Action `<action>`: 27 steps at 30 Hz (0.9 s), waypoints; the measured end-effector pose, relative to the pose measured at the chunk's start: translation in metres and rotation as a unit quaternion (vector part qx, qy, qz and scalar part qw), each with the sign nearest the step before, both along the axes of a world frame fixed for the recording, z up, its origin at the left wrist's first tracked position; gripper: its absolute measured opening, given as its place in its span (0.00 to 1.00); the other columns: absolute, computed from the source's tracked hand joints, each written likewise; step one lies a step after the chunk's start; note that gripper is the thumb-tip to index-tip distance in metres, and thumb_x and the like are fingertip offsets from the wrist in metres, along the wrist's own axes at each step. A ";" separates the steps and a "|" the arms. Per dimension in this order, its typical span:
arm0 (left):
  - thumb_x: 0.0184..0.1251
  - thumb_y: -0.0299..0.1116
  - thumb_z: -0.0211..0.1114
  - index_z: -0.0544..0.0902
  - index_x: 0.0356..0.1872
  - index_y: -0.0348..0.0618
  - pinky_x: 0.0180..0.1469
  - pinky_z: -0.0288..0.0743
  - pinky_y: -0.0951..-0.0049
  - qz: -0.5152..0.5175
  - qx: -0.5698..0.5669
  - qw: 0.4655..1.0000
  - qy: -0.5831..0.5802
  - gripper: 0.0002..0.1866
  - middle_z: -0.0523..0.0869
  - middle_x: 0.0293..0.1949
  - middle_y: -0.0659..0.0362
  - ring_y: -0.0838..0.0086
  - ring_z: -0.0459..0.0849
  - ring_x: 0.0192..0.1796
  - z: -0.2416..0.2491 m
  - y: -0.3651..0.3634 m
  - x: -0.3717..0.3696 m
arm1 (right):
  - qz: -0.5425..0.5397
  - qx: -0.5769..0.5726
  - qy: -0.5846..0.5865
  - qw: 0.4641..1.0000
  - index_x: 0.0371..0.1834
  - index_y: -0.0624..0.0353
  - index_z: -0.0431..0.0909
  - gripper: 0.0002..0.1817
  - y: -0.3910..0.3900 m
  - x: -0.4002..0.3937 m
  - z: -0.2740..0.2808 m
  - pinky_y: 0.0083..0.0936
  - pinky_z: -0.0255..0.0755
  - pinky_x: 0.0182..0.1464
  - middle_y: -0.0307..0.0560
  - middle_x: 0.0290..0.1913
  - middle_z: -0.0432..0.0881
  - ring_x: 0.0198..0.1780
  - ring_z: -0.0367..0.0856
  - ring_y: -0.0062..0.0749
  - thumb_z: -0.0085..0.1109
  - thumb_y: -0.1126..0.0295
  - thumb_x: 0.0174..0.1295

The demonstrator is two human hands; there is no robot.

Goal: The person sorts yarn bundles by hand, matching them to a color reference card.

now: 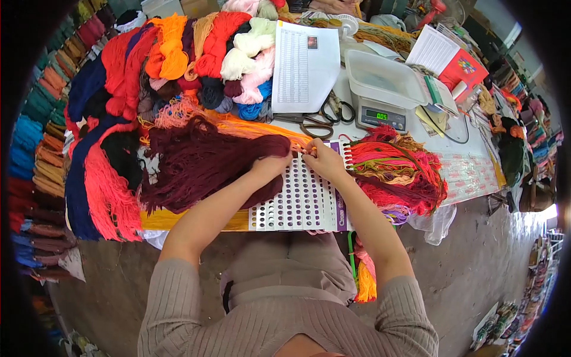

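My left hand (272, 165) and my right hand (321, 158) meet over a white card with rows of punched holes (297, 205). Both pinch a thin orange yarn strand (304, 150) stretched between them at the card's top edge. A big dark maroon yarn bundle (199, 163) lies under and beside my left hand. To the right of my right hand a tangled heap of red, pink and olive yarn (397, 169) covers the card's right side.
Piles of red, orange, cream, pink and blue yarn (178, 59) fill the back left of the table. A printed sheet (303, 65), scissors (318, 122) and a digital scale with a plastic tub (383, 89) sit behind. Books and papers (452, 59) lie at the back right.
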State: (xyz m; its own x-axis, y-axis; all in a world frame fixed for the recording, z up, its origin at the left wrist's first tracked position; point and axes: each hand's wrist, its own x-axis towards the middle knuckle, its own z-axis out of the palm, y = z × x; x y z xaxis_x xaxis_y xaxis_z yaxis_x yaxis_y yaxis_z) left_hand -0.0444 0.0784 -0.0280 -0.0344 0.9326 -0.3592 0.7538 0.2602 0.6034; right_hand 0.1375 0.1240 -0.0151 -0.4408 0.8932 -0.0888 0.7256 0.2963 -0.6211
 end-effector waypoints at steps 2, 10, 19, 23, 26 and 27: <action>0.65 0.60 0.42 0.84 0.32 0.49 0.40 0.73 0.78 0.054 -0.021 0.994 -0.088 0.29 0.82 0.20 0.62 0.77 0.82 0.30 -0.002 -0.004 -0.014 | -0.010 0.037 -0.017 0.999 0.43 0.52 0.70 0.18 -0.003 -0.002 -0.001 0.34 0.70 0.35 0.47 0.31 0.81 0.35 0.80 0.41 0.56 0.55 0.54; 0.59 0.53 0.59 0.82 0.21 0.43 0.25 0.68 0.80 0.091 -0.021 0.992 -0.089 0.22 0.81 0.18 0.63 0.79 0.75 0.18 -0.005 0.003 -0.001 | -0.008 0.066 -0.008 0.998 0.43 0.54 0.71 0.17 -0.011 -0.005 0.003 0.39 0.71 0.36 0.50 0.30 0.82 0.34 0.81 0.46 0.53 0.56 0.55; 0.67 0.33 0.55 0.77 0.38 0.40 0.17 0.52 0.91 0.129 -0.059 0.687 -0.713 0.08 0.71 0.24 0.67 0.89 0.60 0.19 0.080 -0.011 -0.065 | -0.024 0.131 0.018 0.991 0.42 0.53 0.69 0.15 -0.015 -0.007 -0.009 0.41 0.70 0.30 0.48 0.26 0.81 0.29 0.81 0.45 0.52 0.57 0.59; 0.64 0.27 0.54 0.68 0.59 0.40 0.16 0.54 0.88 0.071 -0.078 0.686 -0.720 0.21 0.76 0.28 0.67 0.90 0.61 0.17 0.077 -0.010 -0.047 | -0.026 0.172 0.071 0.982 0.42 0.52 0.69 0.11 -0.020 -0.003 -0.008 0.40 0.71 0.30 0.47 0.27 0.81 0.29 0.80 0.45 0.51 0.63 0.58; 0.63 0.34 0.54 0.79 0.21 0.41 0.20 0.63 0.80 0.059 -0.147 0.898 -0.411 0.13 0.78 0.17 0.62 0.81 0.71 0.17 0.036 -0.001 -0.007 | -0.051 0.193 0.139 0.970 0.44 0.51 0.67 0.10 -0.020 -0.002 -0.013 0.44 0.71 0.30 0.51 0.31 0.81 0.31 0.80 0.50 0.48 0.66 0.61; 0.66 0.36 0.52 0.79 0.25 0.41 0.21 0.65 0.80 0.046 -0.133 0.917 -0.374 0.13 0.79 0.19 0.61 0.80 0.73 0.17 0.029 -0.003 0.008 | -0.037 0.204 0.158 0.966 0.45 0.52 0.67 0.09 -0.021 -0.002 -0.010 0.45 0.70 0.30 0.52 0.31 0.81 0.32 0.80 0.51 0.47 0.66 0.62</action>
State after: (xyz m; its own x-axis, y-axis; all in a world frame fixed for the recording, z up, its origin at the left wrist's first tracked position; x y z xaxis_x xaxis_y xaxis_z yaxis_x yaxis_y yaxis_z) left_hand -0.0360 0.0750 0.0015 0.2406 0.8138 -0.5290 0.1225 0.5152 0.8482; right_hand 0.1359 0.1028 -0.0253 -0.3220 0.8558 0.4048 0.5481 0.5171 -0.6574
